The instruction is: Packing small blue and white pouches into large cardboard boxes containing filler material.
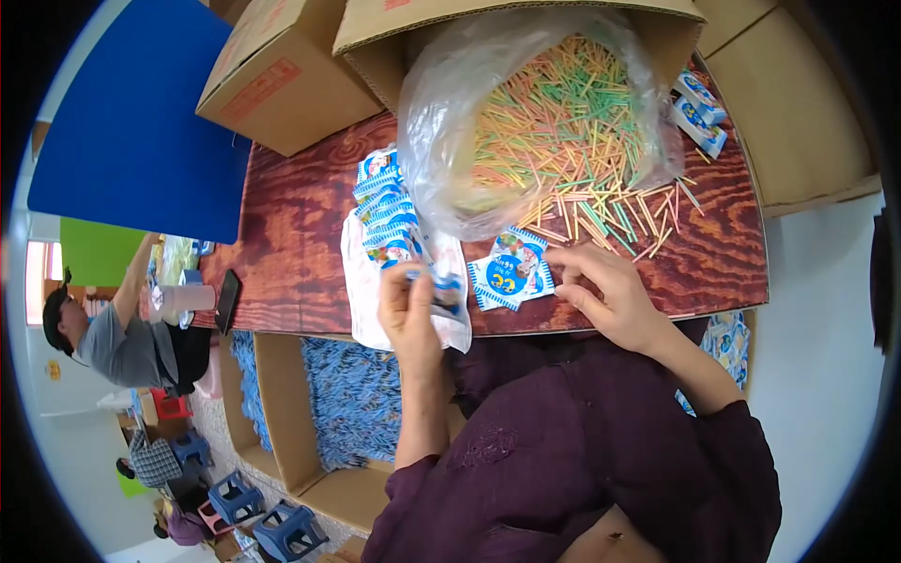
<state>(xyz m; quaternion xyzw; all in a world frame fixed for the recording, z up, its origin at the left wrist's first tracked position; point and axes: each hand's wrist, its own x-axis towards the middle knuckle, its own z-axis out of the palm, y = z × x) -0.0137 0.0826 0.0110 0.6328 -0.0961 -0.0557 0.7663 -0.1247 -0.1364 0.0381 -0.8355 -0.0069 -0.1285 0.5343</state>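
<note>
My left hand [410,314] is over a white cloth [364,300] near the table's front edge, fingers curled and pinched on a small blue-and-white packet [449,295], which is blurred. Just beyond it, a row of similar packets [385,211] overlaps on the cloth. To the right lie blue-and-white packets [514,270], one partly over another. My right hand [605,293] is beside them, thumb and fingers apart with nothing visible between them; its fingertips reach close to the packets' right edge. Thin pink, yellow and green sticks [563,122] spill from a clear plastic bag [436,141] in front of me.
The bag lies in a tipped cardboard box [507,17]; another box [272,80] stands left. More packets [702,117] lie at the far right. Below the table, a carton holds many blue packets [352,403]. A phone [227,300] rests on the left edge; another person [131,347] works beyond.
</note>
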